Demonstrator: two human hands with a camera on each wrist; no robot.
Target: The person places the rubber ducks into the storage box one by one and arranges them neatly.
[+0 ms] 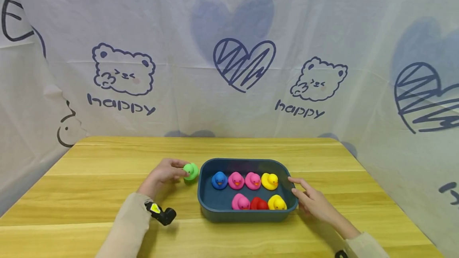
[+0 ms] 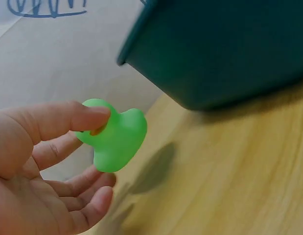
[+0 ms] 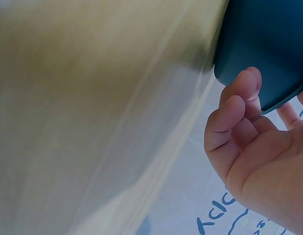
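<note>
My left hand (image 1: 167, 173) pinches a green rubber duck (image 1: 191, 171) between thumb and fingers, just left of a dark blue-green bin (image 1: 247, 216). In the left wrist view the green duck (image 2: 119, 139) is held off the table, with the other fingers curled below it. My right hand (image 1: 315, 202) grips the bin's right rim, some fingers over the edge and others bent against the outer wall. Inside the bin stand a blue duck (image 1: 219, 180), several pink ducks (image 1: 236, 181), a red duck (image 1: 259, 203) and two yellow ducks (image 1: 269, 181). The front wall partly hides the nearer row.
The bin stands on a light wooden table (image 1: 118, 162). Behind and to the right hangs a pale cloth (image 1: 179, 31) printed with bears and hearts. A black camera (image 1: 165, 215) is strapped to the left wrist.
</note>
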